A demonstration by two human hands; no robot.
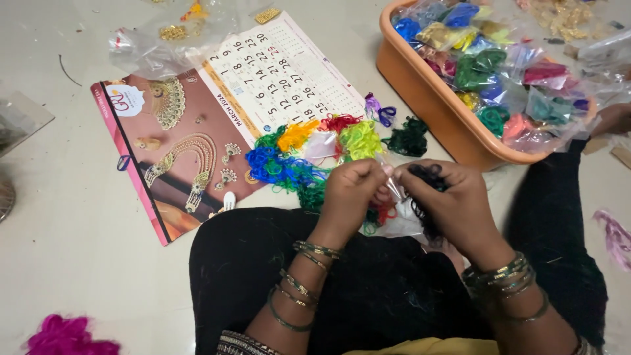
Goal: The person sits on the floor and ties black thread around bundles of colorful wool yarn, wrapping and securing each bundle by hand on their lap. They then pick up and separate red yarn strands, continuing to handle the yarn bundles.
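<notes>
My left hand (351, 190) pinches the edge of a small clear plastic bag (393, 187) above my lap. My right hand (450, 200) is closed on a tuft of black curly thread (427, 176) at the bag's mouth. Both wrists carry several green and gold bangles. Just beyond my hands, tufts of curly thread lie in a heap (309, 154): blue, green, orange, red, lime and dark green. They rest partly on a wall calendar (263, 85) spread on the floor.
An orange plastic tub (427, 92) at the upper right holds several clear bags of coloured thread. Loose plastic bags (158, 39) lie at the top left. A magenta tuft (66, 335) sits at the bottom left, a pink one (616, 236) at the right edge.
</notes>
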